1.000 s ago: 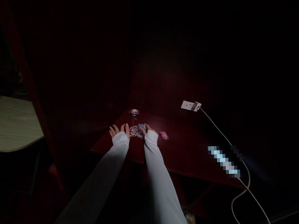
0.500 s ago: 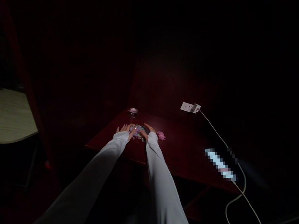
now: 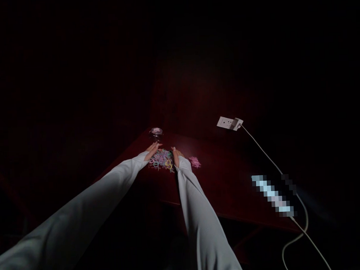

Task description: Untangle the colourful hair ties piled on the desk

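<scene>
White sleeve point(image 3: 102, 194) is coming in from the left, and the left hand point(image 3: 152, 151) is lying open, fingers stretched out along the upper-left edge of the loose pile of little coloured bands point(image 3: 161, 159). A small round clear container point(image 3: 156, 133) is sitting just past those fingertips. So the pile is basically resting on the desk point(image 3: 223, 181) right between the hands, spreading a bit toward the wearer, and it's not showing any clear long axis, more of a roundish blob tbh. Right hand point(image 3: 177, 155) is standing along its right edge, looking open too, not visibly gripping anything. Neither hand is obviously nearer; I can't tell if skin is actually touching bands. Pink clump point(image 3: 195, 162) is sitting apart, just right of the right hand. Further right, a white cable point(image 3: 262, 150) is running down from the wall socket point(image 3: 225, 122).
</scene>
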Demonstrator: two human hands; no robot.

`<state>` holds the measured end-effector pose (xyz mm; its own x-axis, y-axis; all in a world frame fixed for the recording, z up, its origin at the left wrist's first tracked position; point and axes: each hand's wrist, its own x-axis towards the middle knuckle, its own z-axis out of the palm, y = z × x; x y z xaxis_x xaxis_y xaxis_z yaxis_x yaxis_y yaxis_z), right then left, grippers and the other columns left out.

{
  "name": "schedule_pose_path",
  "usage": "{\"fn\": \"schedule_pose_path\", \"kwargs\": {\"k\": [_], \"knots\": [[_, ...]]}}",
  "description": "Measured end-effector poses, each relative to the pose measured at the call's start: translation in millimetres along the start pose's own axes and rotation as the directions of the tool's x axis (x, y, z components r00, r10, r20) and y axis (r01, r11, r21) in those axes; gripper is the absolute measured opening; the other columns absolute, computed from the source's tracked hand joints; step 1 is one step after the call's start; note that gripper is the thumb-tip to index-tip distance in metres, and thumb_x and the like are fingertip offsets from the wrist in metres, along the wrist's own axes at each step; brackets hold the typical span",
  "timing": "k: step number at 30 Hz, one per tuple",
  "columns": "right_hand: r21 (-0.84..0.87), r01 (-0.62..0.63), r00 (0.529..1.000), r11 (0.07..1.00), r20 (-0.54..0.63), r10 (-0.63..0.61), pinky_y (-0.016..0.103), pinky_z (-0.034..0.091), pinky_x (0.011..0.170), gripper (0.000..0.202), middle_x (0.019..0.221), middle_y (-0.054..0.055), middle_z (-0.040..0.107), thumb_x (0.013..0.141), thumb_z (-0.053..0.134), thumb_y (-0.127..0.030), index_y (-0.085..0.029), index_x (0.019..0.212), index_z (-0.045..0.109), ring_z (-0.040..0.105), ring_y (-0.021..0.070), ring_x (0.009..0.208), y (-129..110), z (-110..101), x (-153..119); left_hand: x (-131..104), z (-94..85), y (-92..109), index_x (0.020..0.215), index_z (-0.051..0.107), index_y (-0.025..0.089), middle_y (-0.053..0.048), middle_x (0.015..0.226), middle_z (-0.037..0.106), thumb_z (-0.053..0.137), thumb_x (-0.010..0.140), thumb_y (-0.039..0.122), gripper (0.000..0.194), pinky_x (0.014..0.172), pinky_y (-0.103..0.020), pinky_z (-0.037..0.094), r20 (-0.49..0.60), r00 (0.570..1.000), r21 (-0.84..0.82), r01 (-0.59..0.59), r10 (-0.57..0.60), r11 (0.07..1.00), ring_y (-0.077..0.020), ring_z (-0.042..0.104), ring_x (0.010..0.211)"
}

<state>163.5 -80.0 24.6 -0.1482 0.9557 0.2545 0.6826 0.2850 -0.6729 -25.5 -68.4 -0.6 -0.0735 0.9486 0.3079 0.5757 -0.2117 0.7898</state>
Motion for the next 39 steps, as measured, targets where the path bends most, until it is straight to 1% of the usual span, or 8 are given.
{"fn": "schedule_pose_path", "kwargs": {"k": [4,9,12,17,22,26,30,39], "knots": [[0.009,0.095,0.995,0.995,0.015,-0.095,0.041,0.044,0.13,0.047,0.15,0.005,0.071,0.115,0.038,-0.04,-0.031,0.146,0.072,0.062,0.0193,0.146,4,1,2,-4,4.3,-1,0.137,0.076,0.025,-0.003,0.158,0.065,0.024,0.11,0.037,0.06,0.135,-0.038,0.033,0.044,0.974,0.142,-0.227,0.223,0.964,-0.0194,0.053,0.154],[0.33,0.15,0.987,0.932,0.008,-0.162,0.039,0.05,0.124,0.068,0.156,0.009,0.066,0.116,0.016,-0.052,-0.025,0.152,0.066,0.058,0.0193,0.15,24,0,4,16,-7.9,-2,0.108,0.085,0.027,-0.005,0.138,0.078,0.014,0.11,0.038,0.072,0.126,-0.03,0.043,0.054,0.881,0.097,-0.474,0.471,0.875,-0.0184,0.064,0.141],[0.386,0.132,0.99,0.913,-0.002,-0.142,0.039,0.055,0.117,0.071,0.156,0.008,0.066,0.115,0.011,-0.052,-0.026,0.149,0.067,0.061,0.0203,0.148,34,-3,9,31,-18.4,-5,0.103,0.085,0.028,-0.006,0.129,0.081,0.012,0.11,0.041,0.074,0.12,-0.034,0.048,0.087,0.867,0.071,-0.497,0.491,0.865,-0.0217,0.071,0.126],[0.187,0.352,0.936,0.917,-0.045,-0.35,0.038,0.045,0.127,0.045,0.146,0.004,0.072,0.113,0.038,-0.046,-0.029,0.128,0.077,0.064,0.0197,0.141,42,-8,22,39,-24.1,1,0.112,0.082,0.028,-0.005,0.129,0.08,0.023,0.108,0.045,0.062,0.118,-0.037,0.047,0.22,0.822,0.085,-0.552,0.525,0.829,-0.0239,0.067,0.126],[0.064,0.341,0.94,0.938,0.006,-0.342,0.037,0.048,0.125,0.031,0.14,0.0,0.074,0.11,0.05,-0.04,-0.034,0.129,0.074,0.067,0.0181,0.136,43,-2,23,37,-25.3,12,0.131,0.077,0.029,-0.003,0.135,0.077,0.025,0.11,0.046,0.059,0.117,-0.041,0.045,0.208,0.874,0.21,-0.479,0.44,0.852,-0.0266,0.061,0.132],[0.108,0.354,0.927,0.929,0.088,-0.364,0.037,0.046,0.127,0.039,0.145,0.003,0.071,0.112,0.047,-0.044,-0.032,0.141,0.07,0.063,0.0179,0.14,41,8,15,35,-25.9,14,0.129,0.079,0.027,-0.005,0.131,0.078,0.018,0.112,0.042,0.065,0.115,-0.04,0.044,0.173,0.906,0.178,-0.415,0.387,0.892,-0.0261,0.062,0.128],[0.161,0.388,0.914,0.908,0.057,-0.401,0.04,0.043,0.13,0.042,0.15,0.005,0.067,0.113,0.044,-0.048,-0.032,0.14,0.072,0.059,0.0196,0.145,37,8,10,34,-25.0,14,0.126,0.08,0.027,-0.004,0.13,0.078,0.019,0.113,0.043,0.064,0.113,-0.04,0.043,0.227,0.868,0.17,-0.481,0.441,0.86,-0.026,0.062,0.127],[0.059,0.581,0.789,0.811,0.205,-0.58,0.049,0.047,0.122,0.055,0.138,0.005,0.074,0.085,0.087,-0.041,-0.034,0.137,0.074,0.065,0.0268,0.133,30,-28,4,35,-29.5,16,0.122,0.079,0.028,-0.003,0.116,0.081,0.027,0.112,0.046,0.056,0.111,-0.042,0.04,0.274,0.814,0.212,-0.571,0.513,0.793,-0.0246,0.065,0.116]]}}
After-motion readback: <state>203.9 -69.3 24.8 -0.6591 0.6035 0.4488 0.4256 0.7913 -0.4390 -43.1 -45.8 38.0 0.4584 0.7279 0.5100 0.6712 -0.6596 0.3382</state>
